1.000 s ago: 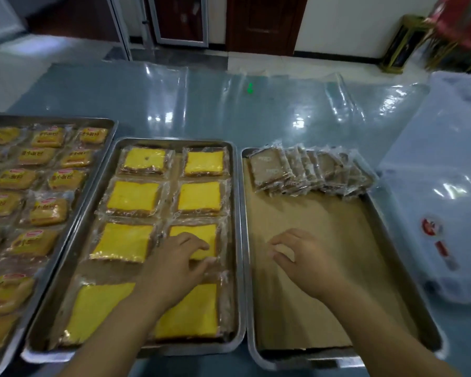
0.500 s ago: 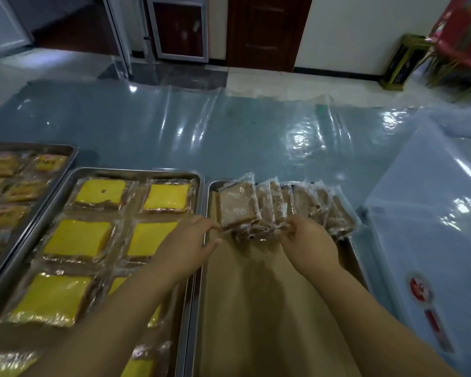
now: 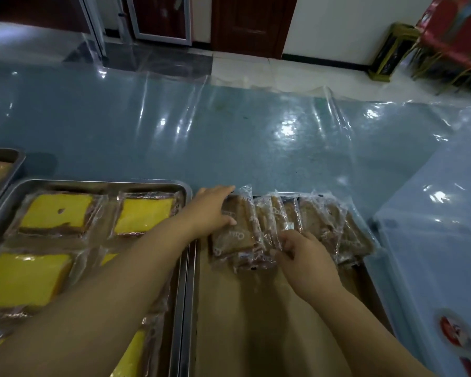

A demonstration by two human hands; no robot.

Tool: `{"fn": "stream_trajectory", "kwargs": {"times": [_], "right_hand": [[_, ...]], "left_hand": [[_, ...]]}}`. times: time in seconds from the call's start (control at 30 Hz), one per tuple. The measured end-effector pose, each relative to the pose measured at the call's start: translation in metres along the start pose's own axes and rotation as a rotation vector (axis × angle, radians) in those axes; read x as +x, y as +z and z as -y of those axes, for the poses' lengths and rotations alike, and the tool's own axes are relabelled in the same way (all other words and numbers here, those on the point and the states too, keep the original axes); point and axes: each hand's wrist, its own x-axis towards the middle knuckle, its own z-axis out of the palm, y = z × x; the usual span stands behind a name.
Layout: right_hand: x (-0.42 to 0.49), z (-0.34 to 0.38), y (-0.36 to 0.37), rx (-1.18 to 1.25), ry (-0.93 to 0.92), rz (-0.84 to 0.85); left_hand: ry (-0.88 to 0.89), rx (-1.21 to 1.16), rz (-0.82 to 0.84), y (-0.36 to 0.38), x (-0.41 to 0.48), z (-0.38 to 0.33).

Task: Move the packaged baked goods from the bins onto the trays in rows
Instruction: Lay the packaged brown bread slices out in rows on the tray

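A row of brown packaged cakes leans in overlapping order along the far end of the right metal tray, which is lined with brown paper. My left hand lies with straight fingers on the leftmost packet, at the tray's far left corner. My right hand has its fingers curled on the near edges of the packets in the middle of the row. The middle tray to the left holds yellow packaged cakes in two columns.
A third tray with packaged goods shows at the far left edge. A pale blue plastic bin with a lid stands right of the trays. The table is covered with shiny clear plastic film. A door and red chairs are beyond.
Both hands have reached forward from the near part of the trays to the row of brown packets. The camera has tilted forward and right with them.
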Motion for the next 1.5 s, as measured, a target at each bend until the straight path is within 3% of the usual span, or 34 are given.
{"fn": "stream_trajectory", "kwargs": {"times": [0.23, 0.43, 0.6, 0.77, 0.87, 0.97, 1.13, 1.27, 1.4, 1.5], "right_hand": [[-0.009, -0.001, -0.003, 0.256, 0.093, -0.035], [-0.033, -0.007, -0.024, 0.499, 0.147, -0.177], [-0.067, -0.028, -0.047, 0.532, 0.131, -0.36], [-0.107, -0.052, -0.06, 0.52, 0.115, -0.393], [-0.135, -0.067, -0.065, 0.374, 0.058, -0.352], [-0.162, -0.083, -0.063, 0.236, -0.042, -0.277], [-0.204, -0.11, -0.053, 0.022, -0.136, -0.098], [-0.223, -0.123, -0.051, -0.141, -0.203, 0.057], [-0.226, -0.122, -0.053, -0.221, -0.106, 0.299], [-0.219, -0.11, -0.047, -0.236, -0.175, 0.25]], "left_hand": [[0.018, -0.014, -0.01, -0.003, -0.014, -0.001], [0.01, -0.306, -0.122, 0.003, -0.064, -0.018], [-0.079, -0.395, -0.31, 0.023, -0.121, -0.037], [-0.207, -0.506, -0.363, 0.062, -0.173, -0.047], [-0.266, -0.464, -0.381, 0.086, -0.201, -0.055], [-0.254, -0.267, -0.4, 0.104, -0.224, -0.063], [-0.281, -0.005, -0.282, 0.122, -0.255, -0.074], [-0.234, 0.131, -0.304, 0.129, -0.271, -0.083], [-0.136, 0.19, -0.256, 0.139, -0.275, -0.09], [-0.055, 0.207, -0.202, 0.148, -0.277, -0.093]]}}
